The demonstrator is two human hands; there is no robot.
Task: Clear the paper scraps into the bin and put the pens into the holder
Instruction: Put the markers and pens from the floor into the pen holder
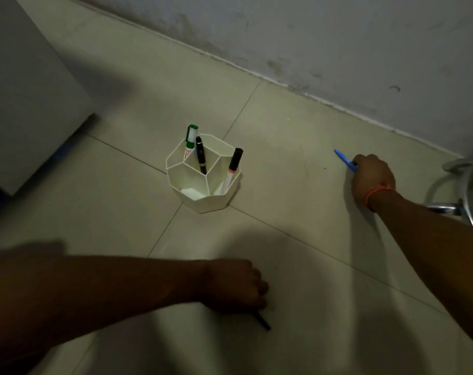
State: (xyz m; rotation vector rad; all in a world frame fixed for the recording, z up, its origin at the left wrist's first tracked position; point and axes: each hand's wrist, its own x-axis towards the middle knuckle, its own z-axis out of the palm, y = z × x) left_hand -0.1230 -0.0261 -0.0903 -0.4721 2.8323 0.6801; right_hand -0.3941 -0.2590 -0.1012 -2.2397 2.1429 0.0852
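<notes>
right hand (pixel 372 176) clenches blue pen (pixel 344 159); left hand (pixel 236 286) grips black pen (pixel 262 322); holder (pixel 203 173) between them.

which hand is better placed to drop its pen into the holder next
Probably left. The left hand with its black pen looks slightly closer to the holder than the right hand gripping the blue pen.

Floor tiles (pixel 297 158) look smooth with a dull sheen, holder (pixel 203 204) is matt white plastic, stool frame (pixel 446 208) shiny chrome metal.
</notes>
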